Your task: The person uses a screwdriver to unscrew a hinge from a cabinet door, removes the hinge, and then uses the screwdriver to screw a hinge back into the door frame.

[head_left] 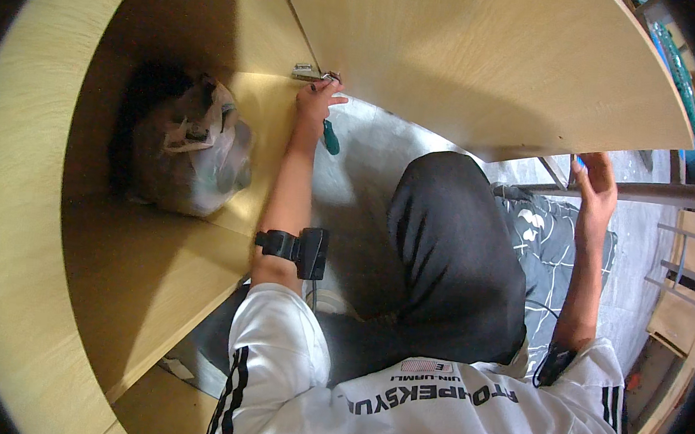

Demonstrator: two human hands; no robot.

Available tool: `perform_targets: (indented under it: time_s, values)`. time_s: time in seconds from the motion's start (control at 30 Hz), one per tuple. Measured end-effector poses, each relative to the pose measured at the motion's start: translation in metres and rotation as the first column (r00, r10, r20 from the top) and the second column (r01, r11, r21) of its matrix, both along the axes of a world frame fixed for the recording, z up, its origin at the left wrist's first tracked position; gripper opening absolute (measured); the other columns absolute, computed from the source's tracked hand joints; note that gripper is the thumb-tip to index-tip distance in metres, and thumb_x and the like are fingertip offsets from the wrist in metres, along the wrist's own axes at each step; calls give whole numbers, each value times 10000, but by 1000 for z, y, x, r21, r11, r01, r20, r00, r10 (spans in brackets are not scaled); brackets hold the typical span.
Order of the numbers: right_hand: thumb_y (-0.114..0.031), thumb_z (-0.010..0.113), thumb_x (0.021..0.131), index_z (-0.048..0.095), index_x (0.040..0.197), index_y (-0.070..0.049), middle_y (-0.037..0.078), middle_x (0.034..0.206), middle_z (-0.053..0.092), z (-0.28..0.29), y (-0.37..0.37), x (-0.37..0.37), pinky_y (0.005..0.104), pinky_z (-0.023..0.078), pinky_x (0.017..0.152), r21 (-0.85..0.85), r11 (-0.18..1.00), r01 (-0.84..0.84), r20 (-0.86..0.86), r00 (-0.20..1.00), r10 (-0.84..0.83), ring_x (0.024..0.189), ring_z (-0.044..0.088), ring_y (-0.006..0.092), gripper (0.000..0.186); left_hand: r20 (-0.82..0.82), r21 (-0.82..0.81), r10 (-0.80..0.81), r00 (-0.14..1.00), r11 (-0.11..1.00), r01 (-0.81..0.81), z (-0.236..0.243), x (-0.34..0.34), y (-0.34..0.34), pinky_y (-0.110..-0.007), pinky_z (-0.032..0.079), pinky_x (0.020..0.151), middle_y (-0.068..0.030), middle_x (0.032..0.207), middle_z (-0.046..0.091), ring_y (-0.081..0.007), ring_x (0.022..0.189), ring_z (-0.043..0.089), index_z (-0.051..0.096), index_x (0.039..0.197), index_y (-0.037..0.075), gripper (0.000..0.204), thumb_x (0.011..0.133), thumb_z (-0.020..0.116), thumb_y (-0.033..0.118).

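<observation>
My left hand is raised to a metal hinge where the cabinet wall meets the wooden door. Its fingers are bent at the hinge, and the green handle of what looks like a screwdriver sticks out below the hand; its shaft is hidden. On the right, my right hand grips the door's near edge close to its outer corner. A small bit of blue shows by its fingertips, too small to name. The door stands swung out from the cabinet.
Inside the cabinet sits a knotted translucent plastic bag with unclear contents. My bent knee in black cloth is under the door. A dark patterned cloth and a metal bar lie to the right, beside wooden shelving.
</observation>
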State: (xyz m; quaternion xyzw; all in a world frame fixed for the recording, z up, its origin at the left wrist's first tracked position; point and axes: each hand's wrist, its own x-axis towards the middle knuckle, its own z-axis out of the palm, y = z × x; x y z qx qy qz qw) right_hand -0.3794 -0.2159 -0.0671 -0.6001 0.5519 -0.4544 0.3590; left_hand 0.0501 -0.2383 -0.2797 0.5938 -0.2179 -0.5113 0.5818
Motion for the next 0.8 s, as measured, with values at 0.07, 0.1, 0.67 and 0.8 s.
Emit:
perform_targets:
  time_s: [0.07,0.1,0.67,0.8]
  values:
    - [-33,588,820,519,1127,16,88,1045,584,-8,22,7,274,423,847,-21,988,154,100,983,-151,979,544,156,318,18,25,-8,1000,1000,7,3,0,4,-204,324,403,-84,847,633,-172,624,625,586,932,32,196,815,608,188]
    - [-38,574,829,524,1112,8,75,1010,591,-15,33,5,244,440,775,-7,964,266,67,962,-265,929,558,141,291,31,48,-16,999,999,15,5,0,5,-186,315,411,-88,873,629,-167,629,617,571,967,32,238,812,614,208]
    - [-181,559,865,484,1117,3,62,883,550,21,134,241,290,430,768,256,187,-949,403,281,871,816,519,154,322,-220,60,389,895,921,-386,299,-61,187,-199,254,347,-3,547,464,-65,390,369,502,772,55,308,903,497,334]
    - [-150,560,867,557,978,-7,9,746,537,68,159,250,231,408,597,42,134,-990,507,137,851,654,490,80,180,631,-95,285,722,952,-293,368,-79,254,-286,470,690,-96,950,556,-158,780,553,467,1139,30,391,841,598,246]
